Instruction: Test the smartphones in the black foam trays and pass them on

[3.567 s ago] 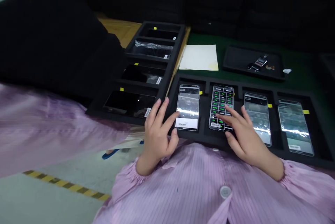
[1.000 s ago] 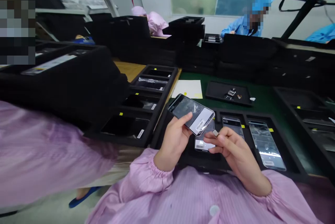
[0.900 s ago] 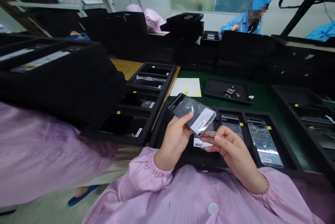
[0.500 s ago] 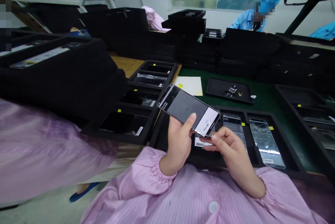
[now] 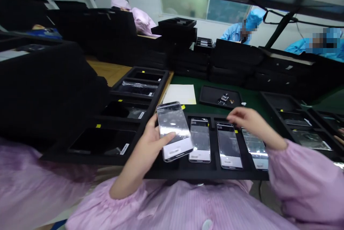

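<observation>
My left hand (image 5: 152, 142) holds a smartphone (image 5: 173, 118), thumb on the front and fingers behind. The phone is lit, with a white label area at its lower end, and tilts above the left end of a black foam tray (image 5: 213, 173). In that tray lie several phones, among them a lit phone (image 5: 200, 136) and another phone (image 5: 229, 147). My right hand (image 5: 247, 122) is over the tray's right part, above a third phone (image 5: 254, 147) that my forearm partly covers. Its fingers are bent together; whether something small is between them is hidden.
Left of me stands a black tray with dark phones (image 5: 104, 140). Beyond are a white paper sheet (image 5: 180, 93) and a shallow black tray (image 5: 212, 95) with small metal parts. More trays (image 5: 303, 122) are on the right. People in blue (image 5: 233, 32) and pink (image 5: 142, 20) work behind stacked trays.
My right hand has left the phone's lower corner and moved right and up. My left hand has turned the phone more upright and brought it left. The camera view has shifted.
</observation>
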The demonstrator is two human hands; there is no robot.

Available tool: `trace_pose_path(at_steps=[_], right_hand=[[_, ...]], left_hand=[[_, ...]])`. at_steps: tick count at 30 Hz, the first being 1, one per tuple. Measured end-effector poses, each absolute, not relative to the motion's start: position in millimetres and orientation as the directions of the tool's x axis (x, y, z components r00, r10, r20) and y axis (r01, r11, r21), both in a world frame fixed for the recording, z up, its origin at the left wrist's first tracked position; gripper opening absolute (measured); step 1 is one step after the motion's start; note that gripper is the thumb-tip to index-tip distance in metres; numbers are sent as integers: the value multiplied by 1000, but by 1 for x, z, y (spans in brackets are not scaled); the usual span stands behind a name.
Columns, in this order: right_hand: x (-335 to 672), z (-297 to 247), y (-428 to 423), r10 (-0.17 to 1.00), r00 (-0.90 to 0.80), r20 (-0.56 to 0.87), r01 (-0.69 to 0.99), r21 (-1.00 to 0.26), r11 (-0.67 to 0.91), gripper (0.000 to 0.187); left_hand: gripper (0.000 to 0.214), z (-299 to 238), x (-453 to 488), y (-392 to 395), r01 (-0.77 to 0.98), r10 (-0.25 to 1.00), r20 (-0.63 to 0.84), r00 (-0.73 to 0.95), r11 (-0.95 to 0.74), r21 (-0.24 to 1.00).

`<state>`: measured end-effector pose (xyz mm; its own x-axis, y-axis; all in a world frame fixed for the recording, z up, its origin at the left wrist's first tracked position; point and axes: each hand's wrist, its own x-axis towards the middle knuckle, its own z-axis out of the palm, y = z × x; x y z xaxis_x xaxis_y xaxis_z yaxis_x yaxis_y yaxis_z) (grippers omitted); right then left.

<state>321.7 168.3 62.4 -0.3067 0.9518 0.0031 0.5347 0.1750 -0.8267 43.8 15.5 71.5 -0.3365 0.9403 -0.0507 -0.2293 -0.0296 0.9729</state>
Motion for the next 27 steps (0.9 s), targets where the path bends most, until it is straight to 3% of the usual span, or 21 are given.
trace_pose_path(at_steps=[3,8,11,14,18,21,27], right_hand=[[347,64,239,992,-123,-9,597,-800,66,10],[340,40,294,995,-71,-75,628,-778,-14,14],[331,31,297,994,-88,-64,633,-774,7,19],[332,33,292,988,-151,-41,600,-798,58,28],[337,51,284,983,-178,52,512,-848,137,29],[343,72,263,980,-145,136,416,-890,185,24],[363,103,137,956,-217,196,118,-967,225,22]], left_hand=[[84,59,11,15,-96,948,-92,-304,66,993],[69,34,-1,18,262,965,-61,-256,129,956],[57,40,17,17,619,930,146,-339,103,779],[56,60,49,24,828,938,284,-199,6,561],[39,71,84,57,884,984,154,87,-147,444],[27,58,92,85,911,991,109,73,-110,398],[34,37,86,104,935,991,131,20,-65,348]])
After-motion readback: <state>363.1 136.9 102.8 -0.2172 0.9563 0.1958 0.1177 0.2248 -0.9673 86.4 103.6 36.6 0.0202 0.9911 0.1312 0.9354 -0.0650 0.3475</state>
